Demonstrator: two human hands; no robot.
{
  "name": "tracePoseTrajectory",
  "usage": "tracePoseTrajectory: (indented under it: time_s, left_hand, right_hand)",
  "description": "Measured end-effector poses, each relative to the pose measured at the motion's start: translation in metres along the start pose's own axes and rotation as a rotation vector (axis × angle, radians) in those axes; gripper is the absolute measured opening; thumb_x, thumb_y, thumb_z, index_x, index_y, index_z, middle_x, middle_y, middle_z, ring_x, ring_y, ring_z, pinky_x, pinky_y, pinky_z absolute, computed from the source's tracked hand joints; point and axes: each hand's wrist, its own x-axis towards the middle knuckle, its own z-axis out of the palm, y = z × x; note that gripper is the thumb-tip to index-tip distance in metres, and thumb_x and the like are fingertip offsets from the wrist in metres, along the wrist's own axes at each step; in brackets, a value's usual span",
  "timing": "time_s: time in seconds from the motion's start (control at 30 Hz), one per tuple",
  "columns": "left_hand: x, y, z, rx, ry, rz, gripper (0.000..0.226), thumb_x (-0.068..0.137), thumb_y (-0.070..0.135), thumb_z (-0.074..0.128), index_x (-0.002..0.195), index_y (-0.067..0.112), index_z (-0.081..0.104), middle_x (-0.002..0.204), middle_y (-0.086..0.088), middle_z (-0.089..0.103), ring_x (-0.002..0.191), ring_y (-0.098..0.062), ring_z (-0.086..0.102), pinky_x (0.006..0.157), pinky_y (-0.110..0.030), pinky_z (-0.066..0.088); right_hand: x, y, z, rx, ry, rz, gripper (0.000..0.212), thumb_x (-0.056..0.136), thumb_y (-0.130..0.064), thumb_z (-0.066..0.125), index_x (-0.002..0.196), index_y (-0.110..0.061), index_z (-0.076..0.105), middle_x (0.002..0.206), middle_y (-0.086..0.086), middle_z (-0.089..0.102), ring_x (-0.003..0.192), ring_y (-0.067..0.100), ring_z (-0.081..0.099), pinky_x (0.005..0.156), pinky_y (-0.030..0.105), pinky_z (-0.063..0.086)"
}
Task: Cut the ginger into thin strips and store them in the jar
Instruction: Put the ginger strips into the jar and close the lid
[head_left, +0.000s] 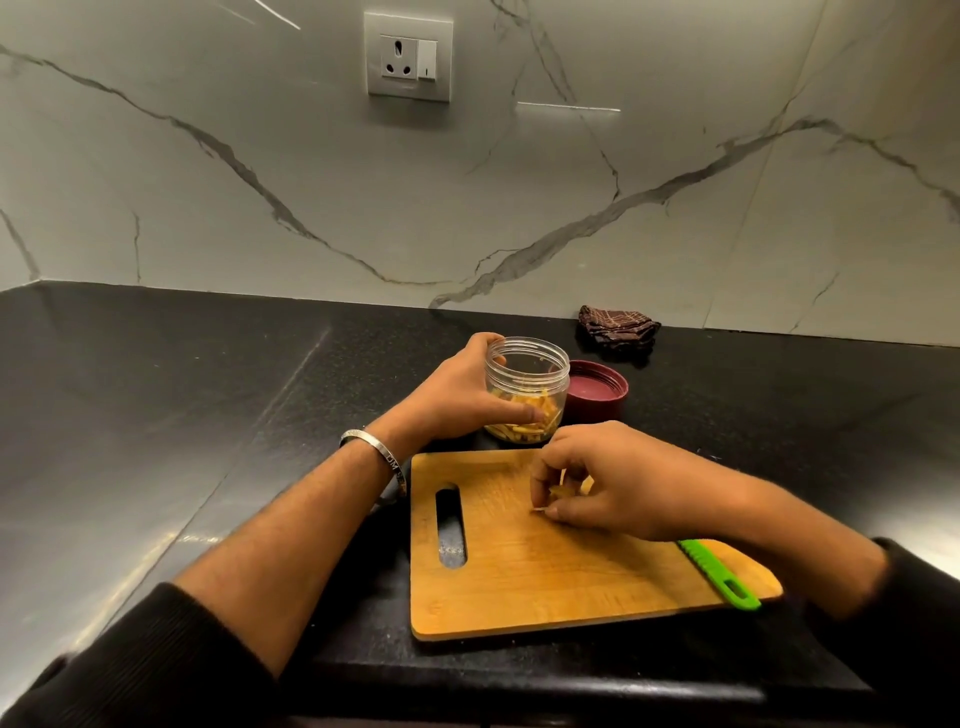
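So at this point we had the left hand (457, 400) wrapped around the jar (525, 389), fingers curled behind the glass and thumb across the front, holding it steady on the counter (260, 395) right at the far edge of the cutting board (545, 561). The right hand (618, 483) was down on the board, its grip nearly closed, fingertips pinching up a few leftover ginger strips (553, 493).

The bit that mattered: from that right hand the open mouth of the jar sat at roughly 11 o'clock, near and a little higher, so the pinch only needed a short lift up and over the rim. The right hand was clearly the one to do it since the left was busy bracing.

The ginger already in the jar (524, 421) looked like a loose pile of pale yellow matchsticks lying every which way, filling the bottom third or so. The pinched bits were too small for us to make out properly.

The maroon lid (597, 389) lay just at 3 o'clock of the jar, and the green knife (719, 574) rested at the board's near right corner, partly under the right forearm. Looked like we were near the end, just cleanup pinches left.
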Motion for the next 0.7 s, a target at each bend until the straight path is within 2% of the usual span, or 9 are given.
tracePoseTrajectory:
  time_s: [0.2,0.4,0.5,0.63,0.7]
  left_hand:
    - [0.001,-0.001,0.0,0.001,-0.002,-0.01,0.104,0.069,0.037,0.088,0.149,0.018,0.025,0.142,-0.002,0.049,0.126,-0.013,0.049,0.099,-0.024,0.042]
    - [0.002,-0.002,0.0,-0.002,-0.004,-0.01,0.105,0.067,0.039,0.088,0.148,0.02,0.025,0.142,-0.001,0.049,0.127,-0.014,0.049,0.101,-0.026,0.043]
    - [0.002,-0.002,0.0,-0.006,-0.008,-0.008,0.104,0.067,0.039,0.088,0.148,0.02,0.025,0.142,-0.001,0.049,0.127,-0.013,0.049,0.099,-0.025,0.043]
    - [0.001,-0.001,-0.001,-0.031,-0.018,0.001,0.102,0.067,0.037,0.088,0.147,0.02,0.027,0.14,-0.001,0.051,0.125,-0.013,0.05,0.098,-0.024,0.043]
    - [0.0,-0.002,-0.002,-0.042,-0.025,0.006,0.1,0.068,0.035,0.087,0.147,0.019,0.027,0.14,-0.002,0.051,0.125,-0.013,0.051,0.1,-0.025,0.044]
  right_hand:
    - [-0.003,-0.005,0.007,-0.166,0.134,-0.015,0.017,0.093,-0.024,0.069,0.109,-0.028,0.073,0.104,-0.015,0.065,0.093,0.002,0.06,0.081,0.014,0.053]
    - [0.0,-0.002,0.01,-0.094,0.189,0.035,0.014,0.089,-0.02,0.073,0.102,-0.024,0.076,0.096,-0.013,0.069,0.087,0.003,0.063,0.078,0.016,0.055]
    - [0.001,0.004,0.004,0.103,0.216,0.131,0.01,0.086,-0.017,0.077,0.095,-0.022,0.078,0.087,-0.01,0.071,0.085,-0.001,0.065,0.07,0.01,0.052]
    - [0.003,0.013,-0.013,0.74,0.257,0.31,0.008,0.086,-0.001,0.073,0.092,-0.004,0.077,0.081,0.01,0.075,0.069,0.014,0.07,0.062,0.022,0.057]
    - [0.008,0.016,-0.026,0.87,0.335,0.337,0.009,0.086,0.001,0.07,0.094,-0.001,0.074,0.085,0.015,0.075,0.065,0.014,0.069,0.059,0.021,0.056]
